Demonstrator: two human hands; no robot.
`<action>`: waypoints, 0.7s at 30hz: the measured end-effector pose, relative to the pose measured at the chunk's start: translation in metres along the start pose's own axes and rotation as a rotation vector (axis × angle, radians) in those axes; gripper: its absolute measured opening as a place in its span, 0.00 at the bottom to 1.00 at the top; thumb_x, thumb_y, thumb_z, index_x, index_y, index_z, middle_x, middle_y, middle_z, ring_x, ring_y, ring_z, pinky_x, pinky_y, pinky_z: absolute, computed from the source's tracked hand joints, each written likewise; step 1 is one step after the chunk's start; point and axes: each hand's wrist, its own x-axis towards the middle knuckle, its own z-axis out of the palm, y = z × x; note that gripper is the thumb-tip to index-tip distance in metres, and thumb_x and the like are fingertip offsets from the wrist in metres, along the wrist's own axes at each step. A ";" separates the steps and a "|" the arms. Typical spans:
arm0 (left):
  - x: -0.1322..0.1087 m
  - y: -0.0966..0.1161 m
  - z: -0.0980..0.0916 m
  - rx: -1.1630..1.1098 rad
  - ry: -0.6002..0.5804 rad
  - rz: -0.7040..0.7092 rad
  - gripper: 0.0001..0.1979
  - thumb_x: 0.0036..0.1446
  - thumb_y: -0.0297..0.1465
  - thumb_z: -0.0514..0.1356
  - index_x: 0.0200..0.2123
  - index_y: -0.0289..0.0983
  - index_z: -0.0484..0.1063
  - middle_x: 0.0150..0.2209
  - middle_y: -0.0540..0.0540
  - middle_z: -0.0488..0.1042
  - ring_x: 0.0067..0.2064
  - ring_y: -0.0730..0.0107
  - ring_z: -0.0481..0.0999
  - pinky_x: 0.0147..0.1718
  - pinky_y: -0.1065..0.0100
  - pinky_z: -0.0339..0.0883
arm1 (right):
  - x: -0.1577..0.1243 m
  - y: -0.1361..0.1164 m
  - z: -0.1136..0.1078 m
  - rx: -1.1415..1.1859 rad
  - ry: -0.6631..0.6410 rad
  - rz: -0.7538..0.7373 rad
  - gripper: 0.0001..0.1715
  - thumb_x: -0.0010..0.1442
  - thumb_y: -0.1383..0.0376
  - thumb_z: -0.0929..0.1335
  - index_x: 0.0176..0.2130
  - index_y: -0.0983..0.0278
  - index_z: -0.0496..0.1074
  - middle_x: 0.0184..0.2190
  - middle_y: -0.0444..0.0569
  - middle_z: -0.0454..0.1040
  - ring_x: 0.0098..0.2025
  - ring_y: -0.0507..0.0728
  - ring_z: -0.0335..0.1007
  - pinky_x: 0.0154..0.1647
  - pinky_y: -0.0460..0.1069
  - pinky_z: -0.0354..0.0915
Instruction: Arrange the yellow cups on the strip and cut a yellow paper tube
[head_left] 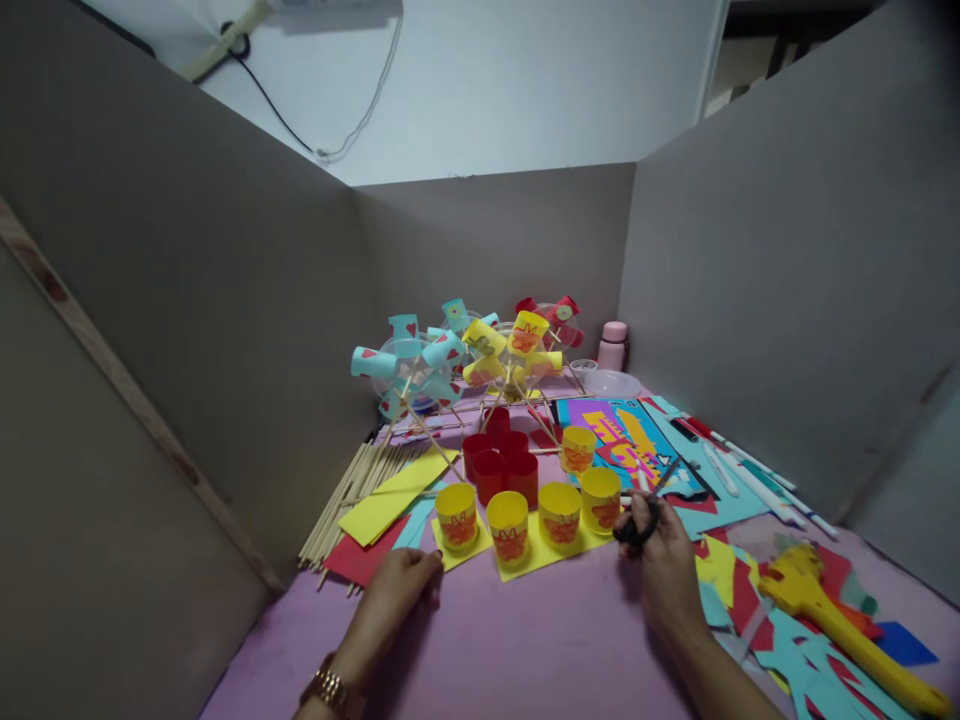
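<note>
My right hand [664, 570] is closed around black-handled scissors [639, 522], their blades pointing up and to the right. My left hand [401, 590] has its fingers closed at the lower left edge of a small yellow paper piece [478, 545]. On that piece stands a yellow paper cup [457, 516] with an orange drawing. Three similar cups, among them a middle cup [559, 514], stand on a longer yellow strip [525, 566] to its right. Another yellow cup [578, 450] is farther back, beside several red paper cups [489, 474].
Paper-and-stick wheels, including a blue one [405, 365] and a yellow one [512, 355], stand at the back. Bamboo sticks [337, 515] lie left. Paper scraps [742, 600], a yellow glue gun [832, 610] and markers [757, 485] lie right. Grey partitions [495, 240] enclose the table.
</note>
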 end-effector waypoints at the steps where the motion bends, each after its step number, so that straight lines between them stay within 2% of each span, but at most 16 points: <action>1: 0.001 0.000 0.002 -0.019 -0.004 -0.010 0.24 0.48 0.51 0.52 0.16 0.38 0.67 0.14 0.51 0.67 0.17 0.72 0.62 0.19 0.70 0.49 | 0.000 0.000 0.001 -0.003 -0.010 0.005 0.20 0.55 0.48 0.70 0.39 0.60 0.68 0.22 0.38 0.68 0.21 0.49 0.59 0.18 0.41 0.58; 7: 0.005 -0.001 0.009 -0.108 0.012 -0.059 0.21 0.53 0.45 0.60 0.17 0.37 0.65 0.13 0.58 0.63 0.16 0.76 0.61 0.21 0.71 0.52 | -0.006 0.000 0.007 -0.019 -0.071 0.029 0.19 0.56 0.49 0.69 0.39 0.60 0.67 0.20 0.37 0.68 0.20 0.48 0.58 0.18 0.41 0.57; 12: 0.006 0.002 0.011 -0.240 0.027 -0.078 0.19 0.52 0.42 0.62 0.17 0.37 0.64 0.14 0.58 0.63 0.16 0.76 0.62 0.20 0.71 0.54 | -0.009 0.001 0.007 -0.031 -0.118 0.044 0.20 0.55 0.48 0.69 0.38 0.60 0.68 0.20 0.38 0.68 0.20 0.48 0.58 0.18 0.42 0.57; 16: -0.005 0.008 0.009 -0.433 0.035 -0.081 0.17 0.44 0.43 0.63 0.18 0.36 0.65 0.15 0.52 0.69 0.16 0.75 0.63 0.18 0.72 0.50 | -0.010 0.002 0.008 -0.039 -0.141 0.061 0.21 0.55 0.47 0.69 0.38 0.60 0.68 0.19 0.38 0.67 0.20 0.49 0.58 0.19 0.42 0.56; 21: -0.028 0.002 0.005 -0.710 0.062 -0.074 0.15 0.42 0.41 0.63 0.24 0.38 0.63 0.20 0.49 0.73 0.23 0.72 0.70 0.23 0.73 0.59 | -0.019 0.000 0.014 -0.029 -0.222 0.115 0.24 0.52 0.47 0.71 0.39 0.61 0.67 0.20 0.39 0.68 0.22 0.50 0.59 0.21 0.43 0.57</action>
